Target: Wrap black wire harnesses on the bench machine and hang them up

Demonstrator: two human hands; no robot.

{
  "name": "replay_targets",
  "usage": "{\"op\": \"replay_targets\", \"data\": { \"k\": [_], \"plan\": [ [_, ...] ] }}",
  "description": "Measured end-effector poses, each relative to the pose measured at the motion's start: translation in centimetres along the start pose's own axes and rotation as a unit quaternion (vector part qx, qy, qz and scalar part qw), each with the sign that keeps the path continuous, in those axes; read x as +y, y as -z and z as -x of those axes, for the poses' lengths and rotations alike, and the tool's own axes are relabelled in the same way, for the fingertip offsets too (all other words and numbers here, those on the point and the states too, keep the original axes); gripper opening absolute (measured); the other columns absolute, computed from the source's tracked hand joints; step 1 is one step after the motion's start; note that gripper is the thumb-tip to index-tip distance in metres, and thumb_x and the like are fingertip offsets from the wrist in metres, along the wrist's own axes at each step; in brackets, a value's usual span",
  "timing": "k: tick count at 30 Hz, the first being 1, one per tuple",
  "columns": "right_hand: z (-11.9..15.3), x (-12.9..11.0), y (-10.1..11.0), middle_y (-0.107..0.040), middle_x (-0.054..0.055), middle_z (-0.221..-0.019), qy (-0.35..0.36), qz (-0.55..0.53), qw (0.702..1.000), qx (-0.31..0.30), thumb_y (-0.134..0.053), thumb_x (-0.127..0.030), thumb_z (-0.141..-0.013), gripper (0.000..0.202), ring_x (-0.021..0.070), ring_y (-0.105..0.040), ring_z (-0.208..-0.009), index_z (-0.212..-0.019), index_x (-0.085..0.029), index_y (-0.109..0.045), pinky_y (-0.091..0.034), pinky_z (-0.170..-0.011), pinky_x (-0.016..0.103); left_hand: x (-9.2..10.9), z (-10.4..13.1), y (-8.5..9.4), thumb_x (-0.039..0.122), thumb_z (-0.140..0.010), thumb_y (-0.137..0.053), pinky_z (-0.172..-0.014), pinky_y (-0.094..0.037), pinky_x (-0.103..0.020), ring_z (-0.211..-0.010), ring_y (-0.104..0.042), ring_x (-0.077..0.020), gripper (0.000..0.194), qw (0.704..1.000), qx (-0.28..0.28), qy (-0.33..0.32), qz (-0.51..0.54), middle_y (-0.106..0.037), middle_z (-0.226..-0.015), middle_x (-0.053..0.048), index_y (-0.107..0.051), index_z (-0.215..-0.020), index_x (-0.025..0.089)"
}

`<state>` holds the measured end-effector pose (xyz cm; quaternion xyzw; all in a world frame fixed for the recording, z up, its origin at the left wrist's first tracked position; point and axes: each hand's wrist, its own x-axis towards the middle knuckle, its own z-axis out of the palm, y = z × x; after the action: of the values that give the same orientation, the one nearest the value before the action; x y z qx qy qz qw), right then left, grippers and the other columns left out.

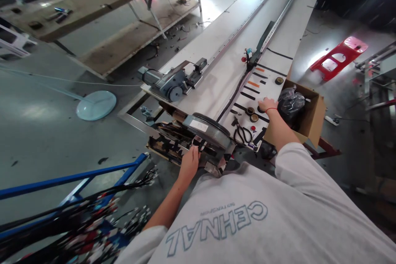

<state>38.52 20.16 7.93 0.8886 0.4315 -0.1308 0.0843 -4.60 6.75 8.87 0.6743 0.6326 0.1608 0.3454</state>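
My left hand (189,163) is at the near end of the long bench, its fingers pressed together against the front below a large dark round reel (207,130) with a white label. What those fingers pinch is too small to make out. Over on the right edge of the bench, my right hand (268,104), with a red string round the wrist, has its fingers closed at a dark roll of tape (260,110), mostly hidden beneath it. Two more tape rolls (254,118) lie beside it. Black-handled scissors (242,133) and several black tape strips (247,93) are nearby.
An open cardboard box (314,111) holding a black plastic bag (291,101) stands against the right side. A motor unit (173,84) sits left on the bench. A red stool (340,57), a blue frame (71,179) with cable bundles, and a wooden workbench (102,8) surround it.
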Motion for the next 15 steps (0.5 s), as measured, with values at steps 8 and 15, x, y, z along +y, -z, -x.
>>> {"op": "replay_targets", "data": {
  "k": [8,15],
  "plan": [
    [0.3,0.0,-0.5,-0.055,0.023,-0.125,0.001,0.001,1.0,0.01,-0.042,-0.042,-0.089,0.052,0.0312,-0.049,-0.12,-0.128,-0.009,-0.051,-0.03,-0.1,0.048,-4.4,4.3,-0.1,0.068,-0.083,-0.02,-0.051,-0.035,-0.028,-0.046,-0.047,-0.0163,0.064,0.985,-0.059,0.135,0.092,-0.048,-0.044,-0.003,-0.05,-0.052,0.021],
    [0.1,0.3,-0.4,-0.056,0.022,-0.125,0.006,-0.008,1.0,0.005,-0.044,-0.041,-0.088,0.052,0.0321,-0.047,-0.122,-0.127,-0.008,-0.051,-0.031,-0.101,0.049,-6.0,5.8,0.6,0.074,-0.08,-0.026,-0.057,-0.041,-0.028,-0.055,-0.05,-0.0167,0.067,0.977,-0.089,0.098,0.17,-0.053,-0.054,-0.002,-0.06,-0.07,0.018]
  ]
}}
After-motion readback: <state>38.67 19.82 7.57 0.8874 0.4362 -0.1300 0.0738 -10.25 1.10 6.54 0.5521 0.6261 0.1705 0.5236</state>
